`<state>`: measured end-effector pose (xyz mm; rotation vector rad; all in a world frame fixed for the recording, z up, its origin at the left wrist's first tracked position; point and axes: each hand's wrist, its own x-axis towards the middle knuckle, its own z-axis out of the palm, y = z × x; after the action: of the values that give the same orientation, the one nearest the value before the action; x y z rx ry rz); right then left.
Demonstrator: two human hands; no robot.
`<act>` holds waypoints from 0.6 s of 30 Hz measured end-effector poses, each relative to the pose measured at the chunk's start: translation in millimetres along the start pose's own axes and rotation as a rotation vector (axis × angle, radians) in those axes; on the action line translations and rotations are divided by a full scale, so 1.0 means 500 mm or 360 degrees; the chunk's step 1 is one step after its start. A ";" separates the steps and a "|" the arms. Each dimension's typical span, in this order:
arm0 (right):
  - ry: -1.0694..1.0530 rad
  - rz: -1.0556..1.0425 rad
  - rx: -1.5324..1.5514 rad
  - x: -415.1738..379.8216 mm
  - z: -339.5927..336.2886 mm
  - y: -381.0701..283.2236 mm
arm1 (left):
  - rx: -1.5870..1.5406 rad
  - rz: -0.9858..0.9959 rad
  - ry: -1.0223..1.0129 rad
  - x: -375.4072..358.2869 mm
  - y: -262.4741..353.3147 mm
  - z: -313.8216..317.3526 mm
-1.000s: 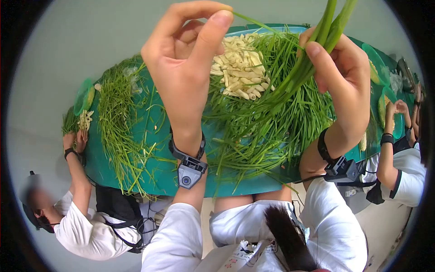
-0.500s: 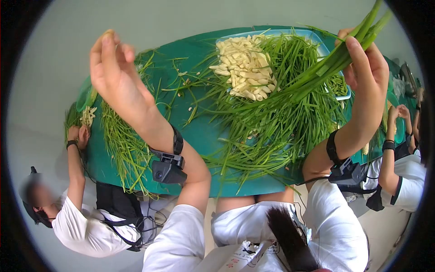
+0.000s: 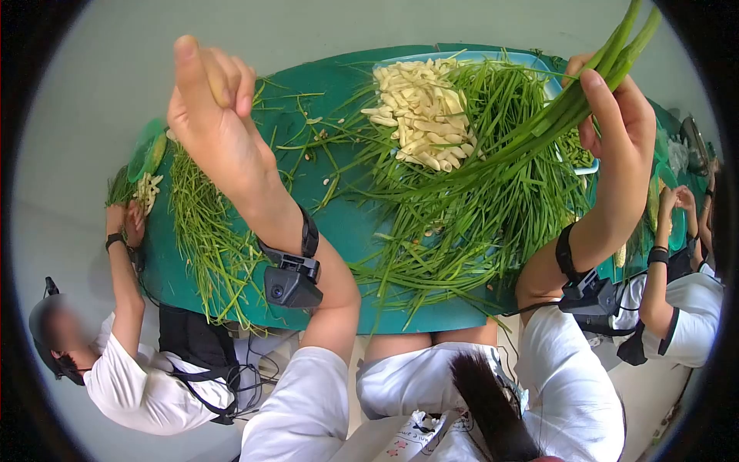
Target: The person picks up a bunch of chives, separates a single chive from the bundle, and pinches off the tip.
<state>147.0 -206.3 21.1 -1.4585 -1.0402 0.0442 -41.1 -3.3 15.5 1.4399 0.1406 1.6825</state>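
Note:
My right hand [image 3: 627, 115] is raised on the right, its fingers closed round a bunch of long green onion leaves [image 3: 550, 119]. The leaves' thick ends point up past the fingers, and their thin ends trail left over a large heap of loose green leaves [image 3: 477, 223]. My left hand [image 3: 212, 92] is raised at upper left, away from the heap, with fingers curled in; whatever they hold, if anything, cannot be made out. Between the hands, short pale cut pieces [image 3: 427, 115] lie piled beside the greens on a light blue tray [image 3: 543, 69].
A green table [image 3: 319, 239] carries another heap of thin green stalks [image 3: 204, 239] on its left and scattered scraps in the middle. One person [image 3: 123, 362] handles greens at the left end, near a green basket [image 3: 146, 142]. Others [image 3: 685, 300] work at the right.
My left hand has shifted slightly right and turned, its fingers curling in more. My right hand has dipped a little and still holds the leaves.

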 end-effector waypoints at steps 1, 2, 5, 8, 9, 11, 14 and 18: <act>-0.0004 0.0005 0.0001 -0.001 0.002 0.000 | -0.0019 -0.0014 -0.0008 0.000 -0.001 -0.002; 0.0012 0.0000 0.0014 -0.001 0.005 -0.001 | -0.0015 -0.0019 -0.0008 -0.002 0.000 -0.002; -0.0009 -0.0020 0.0036 -0.001 0.003 -0.003 | -0.0023 -0.0068 -0.0014 0.001 0.003 0.006; -0.0045 -0.0031 0.0023 0.001 0.003 -0.005 | 0.0046 -0.0141 0.0015 0.001 -0.001 0.012; -0.0039 -0.0036 0.0000 0.000 0.003 -0.005 | 0.0098 -0.0152 0.0019 -0.001 -0.002 0.015; -0.0044 -0.0024 0.0020 -0.002 0.002 -0.002 | 0.0152 -0.0164 0.0023 -0.002 -0.005 0.014; -0.0043 -0.0022 0.0028 0.002 0.000 -0.003 | 0.0105 -0.0144 -0.0066 0.001 -0.014 0.011; -0.0001 -0.0031 0.0029 0.002 0.003 0.000 | 0.0251 -0.0154 -0.0038 -0.006 -0.016 0.013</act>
<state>146.7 -204.7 21.2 -1.4317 -1.0518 0.0400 -31.7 -3.5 10.6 1.5434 0.3307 1.6042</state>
